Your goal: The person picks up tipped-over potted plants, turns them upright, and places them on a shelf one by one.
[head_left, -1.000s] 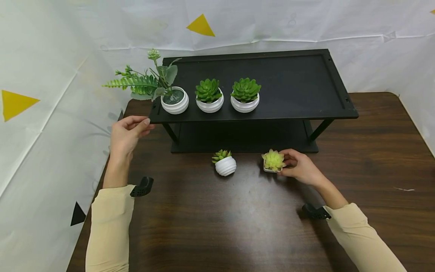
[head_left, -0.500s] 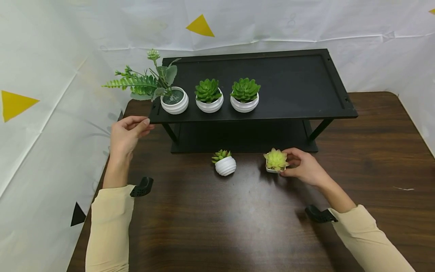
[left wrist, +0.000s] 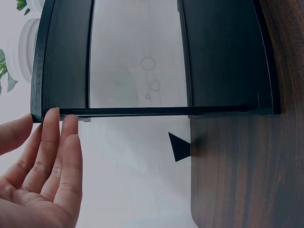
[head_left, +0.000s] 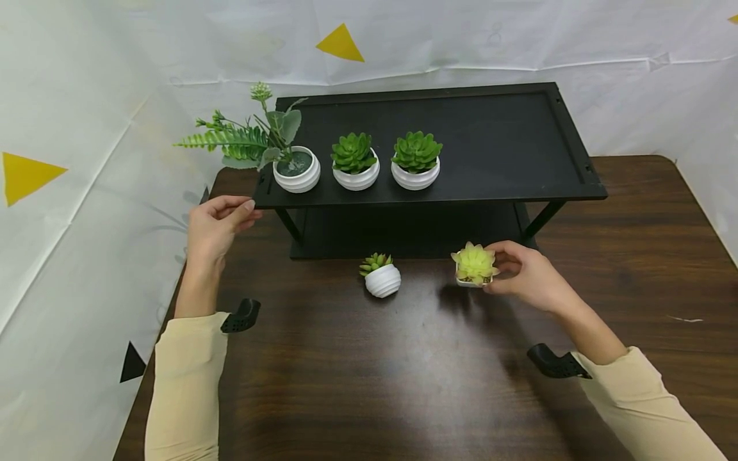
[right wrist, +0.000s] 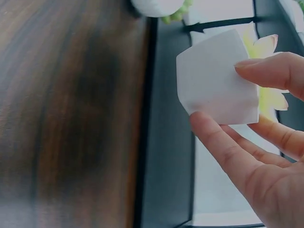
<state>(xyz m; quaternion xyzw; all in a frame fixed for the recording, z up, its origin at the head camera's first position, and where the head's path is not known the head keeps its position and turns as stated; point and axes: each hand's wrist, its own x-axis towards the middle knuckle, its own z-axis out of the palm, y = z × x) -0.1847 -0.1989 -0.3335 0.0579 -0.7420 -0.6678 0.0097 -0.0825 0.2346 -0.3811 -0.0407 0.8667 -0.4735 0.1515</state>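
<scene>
White sheeting with yellow triangles backs a dark wooden surface (head_left: 357,384) carrying a black two-tier shelf (head_left: 496,147). Five potted plants show: three round white pots (head_left: 357,173) on the top tier, one (head_left: 383,280) on the surface, one held. The right hand (head_left: 527,276) pinches a pale yellow-green succulent (head_left: 475,264) in a square white pot, lifted just before the shelf. The left hand (head_left: 214,225) touches the shelf's corner with straight fingers (left wrist: 50,142).

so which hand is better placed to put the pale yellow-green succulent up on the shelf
Right. The right hand already pinches the pale succulent pot, lifted just below the shelf. The left hand rests at the shelf's far left corner.
</scene>
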